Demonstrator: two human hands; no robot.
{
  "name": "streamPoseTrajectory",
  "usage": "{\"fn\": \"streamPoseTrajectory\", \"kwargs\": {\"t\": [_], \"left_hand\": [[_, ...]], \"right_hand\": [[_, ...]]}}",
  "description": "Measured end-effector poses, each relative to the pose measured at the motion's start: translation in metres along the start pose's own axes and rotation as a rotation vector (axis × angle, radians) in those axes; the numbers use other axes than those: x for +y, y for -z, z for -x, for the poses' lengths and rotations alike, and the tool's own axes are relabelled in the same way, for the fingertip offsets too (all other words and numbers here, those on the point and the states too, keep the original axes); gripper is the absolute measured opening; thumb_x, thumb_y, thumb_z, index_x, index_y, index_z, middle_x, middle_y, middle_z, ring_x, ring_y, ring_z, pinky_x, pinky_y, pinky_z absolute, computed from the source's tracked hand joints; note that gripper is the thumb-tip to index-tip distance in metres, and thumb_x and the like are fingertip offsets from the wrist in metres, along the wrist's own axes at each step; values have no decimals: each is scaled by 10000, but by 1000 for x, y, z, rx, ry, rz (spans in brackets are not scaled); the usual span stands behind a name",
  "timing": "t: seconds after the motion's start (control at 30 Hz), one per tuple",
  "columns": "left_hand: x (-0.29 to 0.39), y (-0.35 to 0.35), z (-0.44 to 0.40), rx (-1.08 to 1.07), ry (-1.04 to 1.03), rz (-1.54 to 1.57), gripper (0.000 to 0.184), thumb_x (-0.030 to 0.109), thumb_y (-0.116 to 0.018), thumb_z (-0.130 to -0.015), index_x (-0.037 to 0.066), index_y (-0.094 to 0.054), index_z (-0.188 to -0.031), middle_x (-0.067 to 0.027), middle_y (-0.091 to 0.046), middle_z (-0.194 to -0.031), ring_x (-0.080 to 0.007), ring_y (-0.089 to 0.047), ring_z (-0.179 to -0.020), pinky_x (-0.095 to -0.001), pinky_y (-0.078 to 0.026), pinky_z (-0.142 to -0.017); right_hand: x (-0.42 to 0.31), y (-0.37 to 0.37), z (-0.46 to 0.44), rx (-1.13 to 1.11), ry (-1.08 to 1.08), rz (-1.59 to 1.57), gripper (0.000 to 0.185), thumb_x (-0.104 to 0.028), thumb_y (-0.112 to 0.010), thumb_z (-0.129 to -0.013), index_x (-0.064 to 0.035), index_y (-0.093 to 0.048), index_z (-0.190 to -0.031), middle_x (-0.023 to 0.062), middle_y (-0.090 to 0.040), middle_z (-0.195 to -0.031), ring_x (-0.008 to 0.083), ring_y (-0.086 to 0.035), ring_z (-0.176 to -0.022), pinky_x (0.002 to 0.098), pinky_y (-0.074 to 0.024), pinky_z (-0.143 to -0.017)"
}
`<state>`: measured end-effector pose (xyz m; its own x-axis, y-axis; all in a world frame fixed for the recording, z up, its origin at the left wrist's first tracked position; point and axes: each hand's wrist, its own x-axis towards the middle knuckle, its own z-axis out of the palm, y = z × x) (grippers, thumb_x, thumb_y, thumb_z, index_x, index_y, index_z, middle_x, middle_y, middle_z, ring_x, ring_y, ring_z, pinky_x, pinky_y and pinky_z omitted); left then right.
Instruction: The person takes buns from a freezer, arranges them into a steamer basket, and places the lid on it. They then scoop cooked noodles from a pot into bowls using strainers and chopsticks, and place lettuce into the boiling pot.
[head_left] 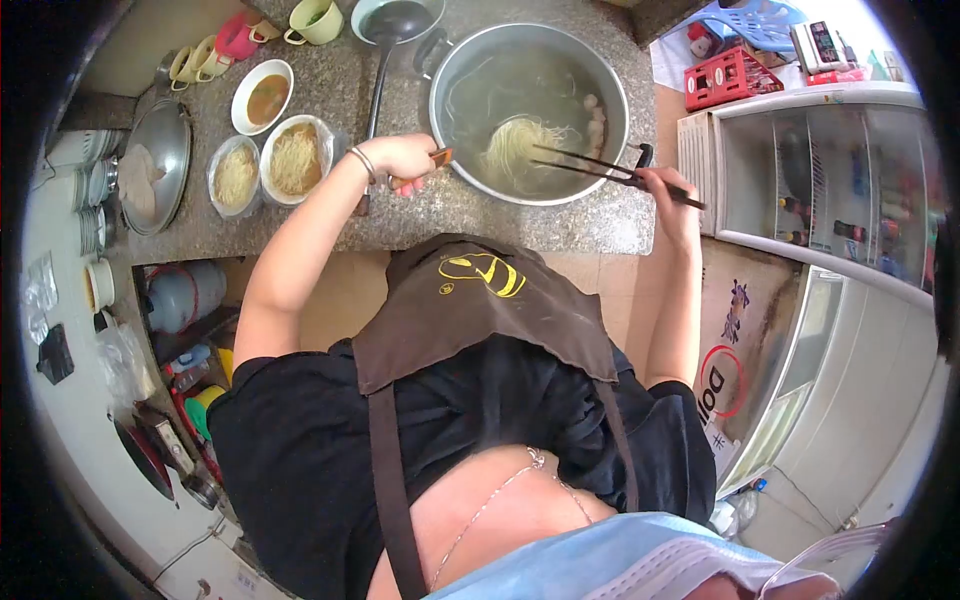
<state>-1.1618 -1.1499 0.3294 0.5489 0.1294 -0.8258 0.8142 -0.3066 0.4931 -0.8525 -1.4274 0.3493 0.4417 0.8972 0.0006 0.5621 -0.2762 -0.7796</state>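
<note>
My left hand (402, 160) is closed around a short wooden handle (441, 157) at the pot's left rim; what the handle belongs to is hidden. Long dark chopsticks (590, 168) are gripped in my right hand (668, 190), to the right of the pot. Their tips reach into a clump of pale noodles (517, 143) in the cloudy water. The large metal pot (447, 160) stands at the counter's front edge. Several round pale pieces (596, 125) float along its right inner wall.
Left of the pot are a bowl of noodles (296, 160), a smaller bowl of noodles (236, 176) and a bowl of brown broth (268, 100). A ladle (380, 85) rests in a bowl behind them. A wide metal pan (178, 150) sits far left; a glass-door fridge (840, 170) stands right.
</note>
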Motion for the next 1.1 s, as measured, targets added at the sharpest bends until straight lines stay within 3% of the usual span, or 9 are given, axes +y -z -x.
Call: {"fn": "streamPoseTrajectory", "kwargs": {"t": [0.23,0.43,0.57,0.77,0.87,0.93,1.0,1.07,1.1], "left_hand": [[-54,-11,-17,-157,-92,530,254,185,-478,-914,42,-511,-1121,-29,-599,-711,-83,-525,-432,-215,-430,-366],[-80,-26,-10,-217,-181,790,304,200,-529,-899,22,-503,-1144,-25,-600,-747,-53,-521,-450,-177,-417,-378],[-86,-26,5,-230,-215,933,297,177,-533,-894,16,-498,-1141,-30,-595,-769,-47,-516,-447,-173,-422,-383],[-54,-16,27,3,-131,398,319,141,-520,-876,36,-476,-1175,-51,-586,-735,-94,-575,-505,-235,-453,-391],[-32,-15,40,217,-28,-85,279,74,-505,-826,20,-509,-1099,-119,-588,-688,-170,-604,-519,-312,-478,-410],[-43,-13,21,472,-375,-718,216,15,-475,-763,-24,-538,-965,-188,-589,-667,-233,-609,-504,-368,-494,-440],[-17,-2,30,431,-372,-732,159,-11,-454,-728,-49,-540,-856,-228,-595,-687,-261,-611,-496,-385,-492,-449],[16,10,49,98,22,-465,155,-6,-462,-717,-54,-540,-842,-215,-602,-682,-251,-614,-498,-377,-491,-439],[13,17,43,59,25,-420,151,21,-499,-730,-81,-585,-799,-189,-637,-718,-212,-629,-522,-335,-506,-455]], "right_hand": [[-8,3,5,96,-15,-171,137,-98,-600,-862,13,-677,-885,94,-647,-796,125,-586,-725,247,-451,-658],[-32,13,4,97,-5,38,143,-93,-583,-870,7,-684,-863,78,-651,-785,125,-589,-717,250,-457,-665],[-30,36,-2,234,-37,-254,149,-96,-564,-882,-7,-681,-901,69,-645,-771,101,-584,-711,245,-457,-666],[42,-32,0,0,-74,8,117,-96,-597,-848,-35,-693,-876,86,-649,-755,124,-590,-677,266,-462,-630],[28,-60,17,-72,-239,-326,192,-144,-565,-885,10,-677,-914,98,-651,-785,143,-609,-741,270,-486,-698],[19,-56,20,77,-177,-457,223,-163,-548,-902,23,-668,-931,98,-647,-796,141,-604,-748,275,-493,-712],[28,-45,18,162,-92,-259,195,-140,-556,-897,13,-671,-935,66,-643,-793,108,-571,-729,240,-459,-678],[22,-43,20,165,-49,-252,168,-120,-571,-886,9,-676,-912,48,-638,-780,99,-553,-709,235,-442,-659],[16,-40,22,167,-47,-252,168,-120,-571,-886,9,-676,-912,48,-638,-780,99,-553,-709,235,-442,-659]]}}
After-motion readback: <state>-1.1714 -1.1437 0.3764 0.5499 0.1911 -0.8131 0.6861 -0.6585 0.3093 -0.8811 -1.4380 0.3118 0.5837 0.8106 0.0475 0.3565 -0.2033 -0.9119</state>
